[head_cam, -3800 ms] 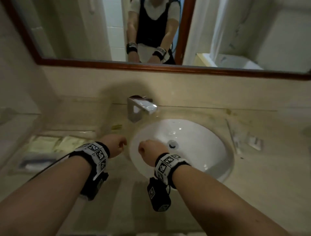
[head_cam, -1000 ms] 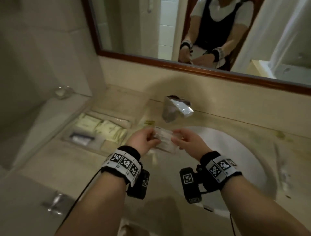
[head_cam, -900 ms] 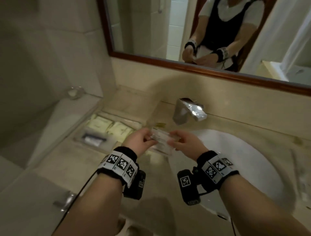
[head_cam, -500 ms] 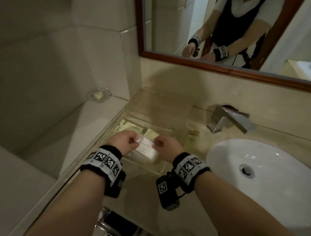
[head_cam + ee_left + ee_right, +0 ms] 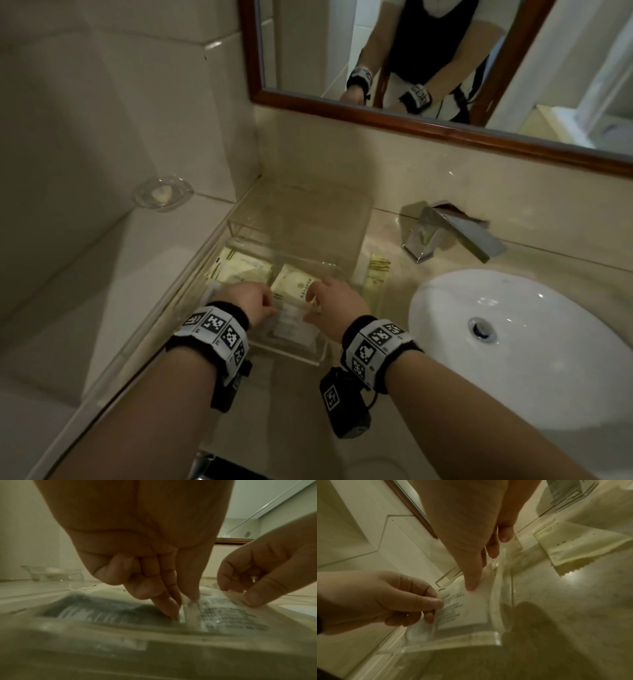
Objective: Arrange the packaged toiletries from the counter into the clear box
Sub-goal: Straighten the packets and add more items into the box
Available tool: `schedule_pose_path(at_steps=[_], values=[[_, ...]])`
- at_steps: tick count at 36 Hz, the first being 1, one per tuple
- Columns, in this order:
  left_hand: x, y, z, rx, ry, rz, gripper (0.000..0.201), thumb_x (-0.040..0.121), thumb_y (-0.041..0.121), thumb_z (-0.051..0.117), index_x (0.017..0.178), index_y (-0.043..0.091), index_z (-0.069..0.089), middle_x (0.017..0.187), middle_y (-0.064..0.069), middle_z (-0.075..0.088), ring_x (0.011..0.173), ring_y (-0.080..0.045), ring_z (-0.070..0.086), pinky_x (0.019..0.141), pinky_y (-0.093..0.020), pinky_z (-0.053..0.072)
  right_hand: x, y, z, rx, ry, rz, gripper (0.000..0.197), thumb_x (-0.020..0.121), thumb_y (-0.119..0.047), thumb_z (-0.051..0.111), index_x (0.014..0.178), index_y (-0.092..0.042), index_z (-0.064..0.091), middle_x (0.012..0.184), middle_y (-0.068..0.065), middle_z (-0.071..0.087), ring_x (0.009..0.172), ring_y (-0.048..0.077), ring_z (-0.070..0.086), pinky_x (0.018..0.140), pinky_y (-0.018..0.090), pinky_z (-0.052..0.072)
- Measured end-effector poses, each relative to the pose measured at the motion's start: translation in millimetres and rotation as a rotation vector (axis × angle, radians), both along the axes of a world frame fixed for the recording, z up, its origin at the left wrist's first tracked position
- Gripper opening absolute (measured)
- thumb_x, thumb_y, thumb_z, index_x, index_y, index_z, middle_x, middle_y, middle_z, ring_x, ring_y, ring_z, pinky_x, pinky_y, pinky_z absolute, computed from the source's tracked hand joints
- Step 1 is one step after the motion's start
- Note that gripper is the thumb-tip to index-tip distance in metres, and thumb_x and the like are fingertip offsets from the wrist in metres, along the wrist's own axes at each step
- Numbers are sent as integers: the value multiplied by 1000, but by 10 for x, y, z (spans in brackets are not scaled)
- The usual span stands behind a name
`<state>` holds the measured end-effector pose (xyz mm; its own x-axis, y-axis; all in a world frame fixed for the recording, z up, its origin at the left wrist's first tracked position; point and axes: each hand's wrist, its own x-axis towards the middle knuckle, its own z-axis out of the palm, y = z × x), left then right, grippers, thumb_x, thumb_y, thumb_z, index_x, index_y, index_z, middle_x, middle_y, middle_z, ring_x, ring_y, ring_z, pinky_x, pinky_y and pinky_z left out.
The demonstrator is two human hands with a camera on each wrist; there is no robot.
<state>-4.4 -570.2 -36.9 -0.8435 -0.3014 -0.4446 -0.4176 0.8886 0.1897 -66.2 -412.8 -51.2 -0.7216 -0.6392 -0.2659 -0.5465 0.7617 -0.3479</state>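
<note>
Clear-wrapped packet is pinched at its two ends by the fingers of the left hand and right hand, low inside the box on the bench. Two pale sachets lie further back in the box; another sachet lies outside, beside it.

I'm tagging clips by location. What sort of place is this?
Likely a hotel bathroom: a white sink with a chrome faucet, a wood-framed mirror, and packaged toiletries in a clear box.
</note>
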Motion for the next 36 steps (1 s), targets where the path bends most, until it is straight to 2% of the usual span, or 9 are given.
schedule_pose_path(at_steps=[8, 14, 20, 27, 30, 36], values=[[-48, 47, 30, -38, -62, -14, 27, 92, 38, 52, 107, 19, 62, 109, -2, 66, 103, -20, 60, 84, -28, 45, 27, 37, -31, -45, 28, -1, 30, 89, -30, 59, 117, -19, 54, 123, 2, 53, 110, 23, 52, 91, 33, 43], [-32, 59, 36, -57, -90, 4, 22, 91, 33, 53, 106, 18, 60, 111, -4, 64, 105, -22, 59, 92, -33, 47, 86, 31, -32, -41, 56, 35, 30, 91, -29, 56, 119, -19, 53, 124, 2, 53, 111, 24, 53, 93, 35, 45], [-23, 83, 48, -79, -80, 22, 21, 91, 34, 53, 105, 19, 60, 111, -4, 64, 105, -22, 59, 92, -33, 48, 125, 51, -37, -83, 81, 29, 25, 92, -28, 53, 116, -19, 54, 124, 2, 54, 110, 24, 53, 94, 36, 46], [-91, 209, 145, -53, 15, 55, 23, 91, 31, 51, 107, 19, 61, 111, -4, 65, 102, -22, 59, 88, -33, 48, 104, 153, -16, -165, 108, -33, 20, 92, -28, 52, 109, -19, 58, 116, 1, 56, 104, 23, 56, 86, 32, 46], [-148, 343, 223, -35, 69, 27, 26, 92, 33, 50, 109, 17, 61, 111, -5, 65, 103, -22, 60, 90, -34, 49, 79, 273, 29, -184, 105, -70, 20, 93, -28, 51, 110, -19, 59, 116, 1, 56, 104, 22, 57, 88, 34, 49], [-294, 844, 351, 12, 175, -61, 24, 92, 32, 52, 103, 18, 68, 107, -4, 69, 98, -22, 63, 83, -30, 48, -4, 773, 97, -211, 120, -186, 24, 93, -27, 49, 113, -17, 59, 121, 3, 55, 111, 23, 53, 91, 32, 44]])
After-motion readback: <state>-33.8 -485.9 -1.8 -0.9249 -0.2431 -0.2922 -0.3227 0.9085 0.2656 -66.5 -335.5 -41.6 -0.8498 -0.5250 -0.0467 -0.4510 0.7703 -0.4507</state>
